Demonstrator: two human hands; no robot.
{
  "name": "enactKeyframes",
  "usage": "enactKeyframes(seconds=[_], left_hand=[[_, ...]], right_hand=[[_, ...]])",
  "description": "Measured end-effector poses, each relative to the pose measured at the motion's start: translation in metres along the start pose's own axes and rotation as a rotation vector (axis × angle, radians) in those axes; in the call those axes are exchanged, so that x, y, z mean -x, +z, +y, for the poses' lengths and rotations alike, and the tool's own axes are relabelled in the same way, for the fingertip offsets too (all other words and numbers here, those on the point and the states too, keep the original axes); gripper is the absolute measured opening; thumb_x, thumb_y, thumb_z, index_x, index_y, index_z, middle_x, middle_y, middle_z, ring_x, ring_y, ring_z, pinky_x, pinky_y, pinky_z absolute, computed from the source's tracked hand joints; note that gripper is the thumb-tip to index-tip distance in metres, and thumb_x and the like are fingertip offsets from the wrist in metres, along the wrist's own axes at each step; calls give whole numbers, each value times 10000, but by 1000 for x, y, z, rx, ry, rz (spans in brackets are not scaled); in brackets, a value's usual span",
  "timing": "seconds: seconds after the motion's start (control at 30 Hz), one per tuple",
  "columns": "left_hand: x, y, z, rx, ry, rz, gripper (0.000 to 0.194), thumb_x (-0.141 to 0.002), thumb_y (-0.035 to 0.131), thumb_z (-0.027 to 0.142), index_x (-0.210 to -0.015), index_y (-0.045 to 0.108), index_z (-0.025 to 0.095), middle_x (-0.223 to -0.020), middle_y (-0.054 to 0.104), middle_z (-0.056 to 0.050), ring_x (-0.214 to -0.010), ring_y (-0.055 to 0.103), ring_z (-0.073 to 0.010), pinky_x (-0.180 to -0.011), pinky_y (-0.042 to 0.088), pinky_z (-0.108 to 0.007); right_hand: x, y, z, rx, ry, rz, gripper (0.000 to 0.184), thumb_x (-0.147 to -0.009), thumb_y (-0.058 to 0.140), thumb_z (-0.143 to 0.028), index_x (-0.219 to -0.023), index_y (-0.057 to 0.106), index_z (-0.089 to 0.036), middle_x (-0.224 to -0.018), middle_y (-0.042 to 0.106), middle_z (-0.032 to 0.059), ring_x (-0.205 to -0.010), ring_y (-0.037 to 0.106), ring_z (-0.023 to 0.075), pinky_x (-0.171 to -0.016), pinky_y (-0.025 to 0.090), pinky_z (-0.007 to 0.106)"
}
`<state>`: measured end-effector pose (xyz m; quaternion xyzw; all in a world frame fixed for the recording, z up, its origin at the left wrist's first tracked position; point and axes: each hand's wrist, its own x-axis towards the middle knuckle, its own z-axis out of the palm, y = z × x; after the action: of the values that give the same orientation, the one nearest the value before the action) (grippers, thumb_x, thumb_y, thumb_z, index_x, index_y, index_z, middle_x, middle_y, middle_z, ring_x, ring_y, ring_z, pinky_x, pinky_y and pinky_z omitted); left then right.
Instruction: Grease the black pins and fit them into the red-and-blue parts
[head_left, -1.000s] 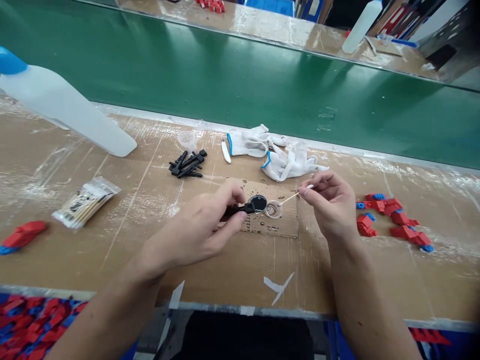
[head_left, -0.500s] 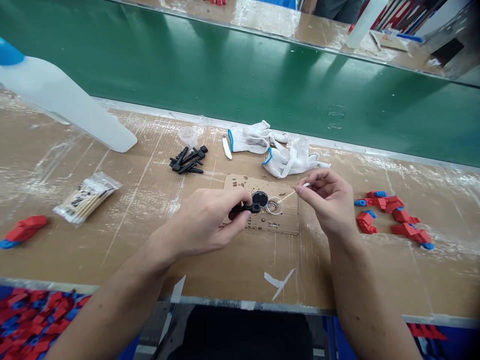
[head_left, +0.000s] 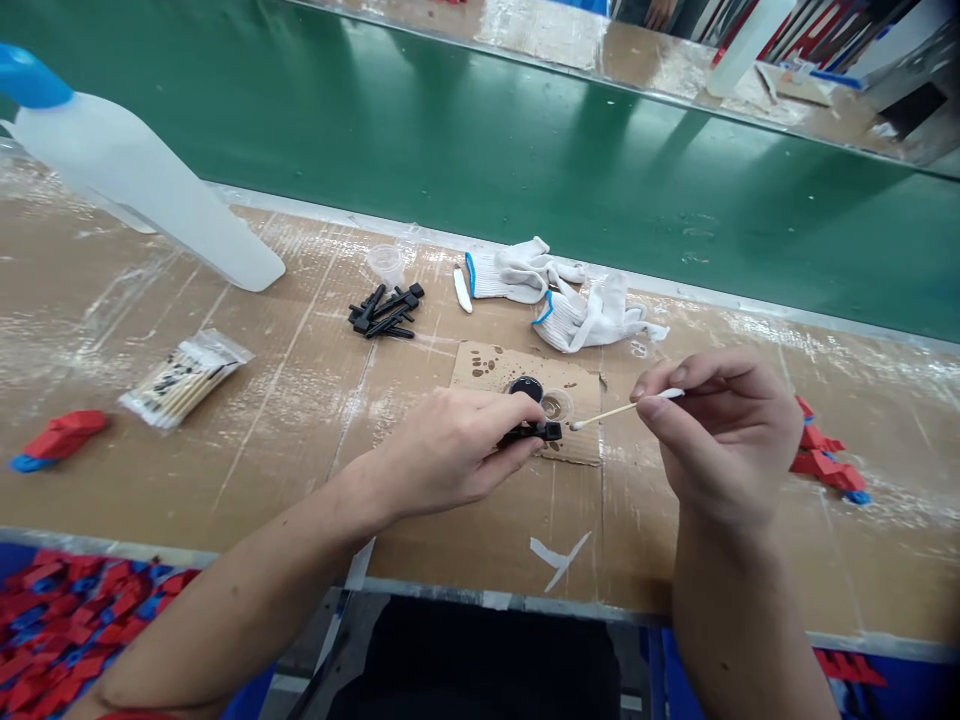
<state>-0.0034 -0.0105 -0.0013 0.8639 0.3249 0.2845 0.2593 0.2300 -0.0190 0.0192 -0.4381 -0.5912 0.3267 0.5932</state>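
Observation:
My left hand [head_left: 465, 440] is closed on a small black plastic part [head_left: 551, 431] with a square end, held over the stained cardboard piece [head_left: 480, 372]. Between thumb and fingers, my right hand [head_left: 724, 430] pinches a cotton swab [head_left: 611, 413]; its near tip is just right of the black part, apart from it. Behind my left hand on the cardboard are a round black-filled cup [head_left: 526, 388] and a clear small cup [head_left: 556, 404], partly covered by the hand. Similar black parts [head_left: 385, 312] lie in a pile further left.
White gloves [head_left: 592, 315] and a white-handled blade [head_left: 463, 290] lie beyond the cardboard. A bag of swabs [head_left: 186, 380] and a large white bottle [head_left: 142, 180] are at left. Red-and-blue parts [head_left: 829, 463] sit at right; more fill a bin [head_left: 67, 630] below the edge.
The swab has come out of the clear cup, my right hand drawing it right and toward me. My left hand has shifted right with the black part. The view has tilted slightly.

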Motion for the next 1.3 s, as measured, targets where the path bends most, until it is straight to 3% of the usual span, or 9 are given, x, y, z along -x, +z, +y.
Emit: enactKeyframes(seconds=[0.67,0.93,1.3], left_hand=[[1,-1,1,27,1,-20,65,-979,592,192,-1028,630,172,-896,748,-30,-764,708,-156,-660,491,-254],[1,0,2,34,14,-32,81,-974,600,176,-1045,638,170,-930,757,-30,-782,713,-151,-671,492,-250],[1,-1,2,30,10,-43,94,-981,586,174,-1059,638,173,-951,761,-36,-804,719,-155,-680,498,-251]], right_hand=[[11,4,1,115,-5,-158,230,-801,754,-80,-912,654,-253,-812,690,-3,-724,640,154,-567,475,304],[8,2,1,72,-201,-361,386,-786,721,7,-1055,735,-270,-865,745,7,-758,654,181,-649,504,362],[5,1,2,101,-275,-334,455,-799,691,2,-1128,748,-308,-883,775,9,-770,690,197,-673,549,383]])
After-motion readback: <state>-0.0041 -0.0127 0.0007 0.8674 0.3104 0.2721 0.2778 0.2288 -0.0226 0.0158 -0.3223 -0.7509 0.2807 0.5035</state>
